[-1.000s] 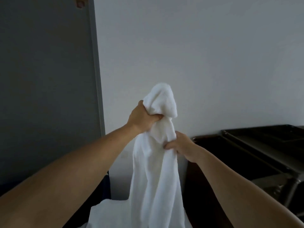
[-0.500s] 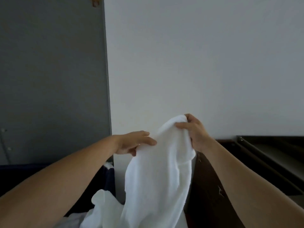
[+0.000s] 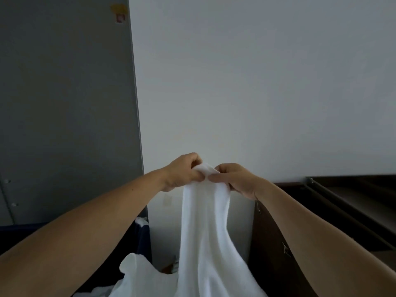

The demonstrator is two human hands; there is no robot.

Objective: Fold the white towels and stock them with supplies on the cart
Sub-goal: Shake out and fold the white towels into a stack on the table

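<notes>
A white towel (image 3: 203,228) hangs in front of me, its top edge held at chest height before a pale wall. My left hand (image 3: 182,173) pinches the top edge on the left. My right hand (image 3: 233,179) pinches the same edge right beside it, the two hands almost touching. The towel drops down past the bottom of the view, where more white cloth (image 3: 137,273) bulges at the lower left. The dark cart (image 3: 334,202) stands to the right, its top shelves partly in view.
A grey door or panel (image 3: 64,103) fills the left, with a small sticker near its top. A dark blue bin (image 3: 142,239) sits low behind my left forearm. The pale wall (image 3: 257,82) is close ahead.
My left hand let go of the bunched towel, dropped, then took hold of the top edge. My right hand rose to the top edge. Both hands now meet there.
</notes>
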